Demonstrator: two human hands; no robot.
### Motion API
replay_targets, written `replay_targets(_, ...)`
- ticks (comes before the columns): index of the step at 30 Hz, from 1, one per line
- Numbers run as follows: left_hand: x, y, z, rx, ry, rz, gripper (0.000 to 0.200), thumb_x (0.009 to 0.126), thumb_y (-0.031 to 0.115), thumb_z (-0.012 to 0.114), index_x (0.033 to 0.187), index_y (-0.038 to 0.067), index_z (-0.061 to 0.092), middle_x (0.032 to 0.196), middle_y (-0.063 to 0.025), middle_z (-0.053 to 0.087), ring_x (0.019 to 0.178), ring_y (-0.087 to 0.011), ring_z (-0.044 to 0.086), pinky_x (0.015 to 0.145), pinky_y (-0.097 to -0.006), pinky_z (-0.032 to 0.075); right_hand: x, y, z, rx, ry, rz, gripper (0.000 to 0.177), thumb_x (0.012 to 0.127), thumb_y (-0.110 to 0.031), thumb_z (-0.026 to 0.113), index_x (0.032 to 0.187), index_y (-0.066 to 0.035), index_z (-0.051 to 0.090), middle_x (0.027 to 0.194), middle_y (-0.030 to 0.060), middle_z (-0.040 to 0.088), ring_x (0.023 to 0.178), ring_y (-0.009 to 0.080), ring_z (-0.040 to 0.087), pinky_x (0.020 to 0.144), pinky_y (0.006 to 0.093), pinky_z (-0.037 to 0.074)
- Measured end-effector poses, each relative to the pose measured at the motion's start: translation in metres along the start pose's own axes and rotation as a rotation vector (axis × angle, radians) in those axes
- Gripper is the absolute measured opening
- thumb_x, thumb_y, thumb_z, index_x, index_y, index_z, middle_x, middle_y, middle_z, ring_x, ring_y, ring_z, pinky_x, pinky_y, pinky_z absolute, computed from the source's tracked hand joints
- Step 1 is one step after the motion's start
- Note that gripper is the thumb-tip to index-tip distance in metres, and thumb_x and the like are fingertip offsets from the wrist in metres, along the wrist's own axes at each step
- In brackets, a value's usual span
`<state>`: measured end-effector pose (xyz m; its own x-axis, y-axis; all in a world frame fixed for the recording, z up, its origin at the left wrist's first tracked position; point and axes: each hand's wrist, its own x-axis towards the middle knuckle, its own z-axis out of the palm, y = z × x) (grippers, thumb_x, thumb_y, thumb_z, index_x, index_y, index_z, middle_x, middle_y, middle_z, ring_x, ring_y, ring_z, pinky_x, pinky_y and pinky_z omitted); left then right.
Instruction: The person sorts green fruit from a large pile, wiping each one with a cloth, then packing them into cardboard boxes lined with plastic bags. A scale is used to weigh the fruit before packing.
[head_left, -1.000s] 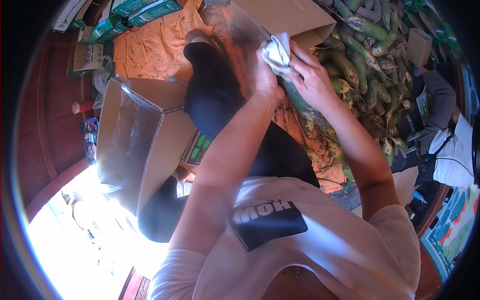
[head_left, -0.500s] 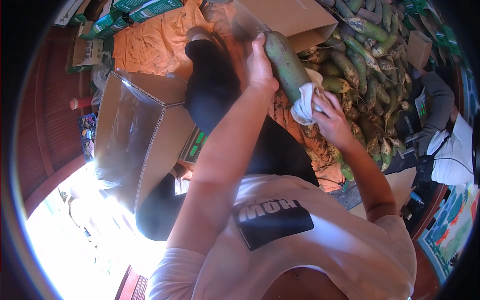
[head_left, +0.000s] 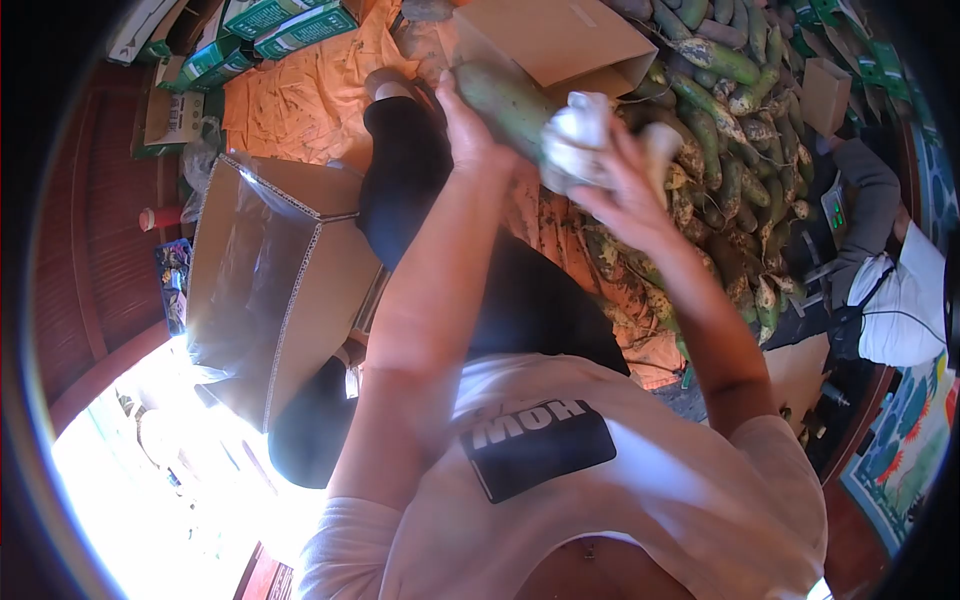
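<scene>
My left hand (head_left: pixel 474 140) is wrapped round the upper end of a large green radish (head_left: pixel 503 106), with the thumb along its side. The radish is tilted, its lower end running toward the right. In my right hand (head_left: pixel 628 188) is a bunched white cloth (head_left: pixel 578 132), blurred by motion and pressed around the lower end of the radish, which it hides. Just beyond, a heap of green radishes (head_left: pixel 722 130) with soil and thin roots on them lies to the right.
An open cardboard box (head_left: pixel 255 260) with a plastic liner stands at left. Another cardboard box (head_left: pixel 560 40) lies ahead by the heap. Orange cloth (head_left: pixel 290 110) covers the floor. Green cartons (head_left: pixel 300 25) sit at far left. At right are a co-worker's sleeve (head_left: pixel 868 190) and a scale (head_left: pixel 833 208).
Both hands and the radish have moved left. The cloth has shifted on the radish, and the radish is now tilted flatter.
</scene>
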<state>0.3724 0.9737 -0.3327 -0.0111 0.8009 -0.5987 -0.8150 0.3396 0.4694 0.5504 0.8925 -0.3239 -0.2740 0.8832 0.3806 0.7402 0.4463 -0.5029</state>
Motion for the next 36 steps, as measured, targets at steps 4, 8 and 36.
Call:
replay_targets(4,0.000,0.003,-0.009,-0.010,-0.217,-0.029,0.077,0.083,0.068,0.043,0.133,0.010,0.042,0.135,-0.0107,0.043,0.127,-0.0281,0.037,0.108,-0.0457,0.025,0.010,0.016,0.042,0.249,-0.073,0.306,0.039,0.086,-0.037,0.064,0.112,-0.009,0.061,0.117,0.0111,0.058,0.097,0.0222,0.062,0.084,0.0333,0.050)
replay_targets(8,0.009,-0.011,-0.013,0.181,-0.419,0.075,0.065,0.084,0.043,0.063,0.132,0.009,0.039,0.129,-0.0091,0.046,0.121,-0.0259,0.042,0.105,-0.0443,0.032,0.034,-0.002,0.042,1.001,0.156,0.563,0.027,0.094,-0.022,0.056,0.115,-0.005,0.058,0.102,0.0038,0.063,0.093,0.0105,0.058,0.081,0.0254,0.046)
replay_targets(36,0.001,0.001,-0.011,-0.239,-0.332,0.092,0.068,0.081,0.055,0.061,0.128,0.009,0.044,0.127,-0.0121,0.049,0.121,-0.0301,0.044,0.106,-0.0473,0.032,-0.010,0.067,-0.038,0.712,-0.226,0.648,0.045,0.093,-0.031,0.055,0.128,-0.004,0.050,0.128,0.0148,0.053,0.121,0.0237,0.049,0.101,0.0342,0.037)
